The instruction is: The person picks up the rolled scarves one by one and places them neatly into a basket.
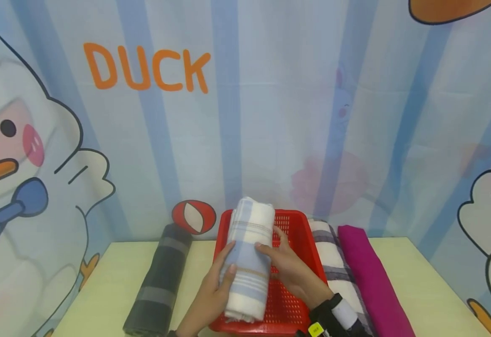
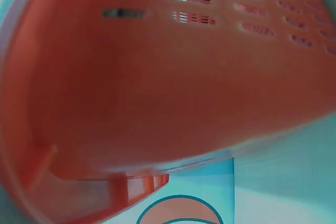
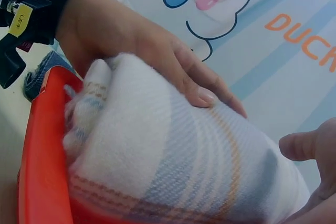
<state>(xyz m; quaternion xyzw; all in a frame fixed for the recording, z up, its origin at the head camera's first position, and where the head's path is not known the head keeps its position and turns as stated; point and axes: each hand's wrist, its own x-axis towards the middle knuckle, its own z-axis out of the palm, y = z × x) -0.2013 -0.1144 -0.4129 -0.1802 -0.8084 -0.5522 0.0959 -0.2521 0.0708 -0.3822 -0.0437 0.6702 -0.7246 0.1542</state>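
A rolled white and light-blue plaid scarf [image 1: 249, 262] with thin tan stripes stands tilted over the red basket [image 1: 287, 304], its far end reaching above the back rim. My left hand [image 1: 213, 292] grips the roll's near left side, thumb on top. At the right side my right hand [image 1: 292, 267] holds it, thumb on the upper face and fingers spread along the edge. The right wrist view shows the left hand [image 3: 142, 40] lying over the fuzzy scarf [image 3: 178, 156], with part of the right hand [image 3: 317, 161] opposite. Only the slotted basket wall [image 2: 157, 98] fills most of the left wrist view.
Left of the basket lies a dark grey rolled cloth [image 1: 157, 285] with lighter bands. To the right are a white and grey-purple striped roll [image 1: 334, 262] and a magenta roll [image 1: 373, 281]. Behind the pale yellow table [image 1: 409, 267] hangs a printed duck curtain [image 1: 270, 117].
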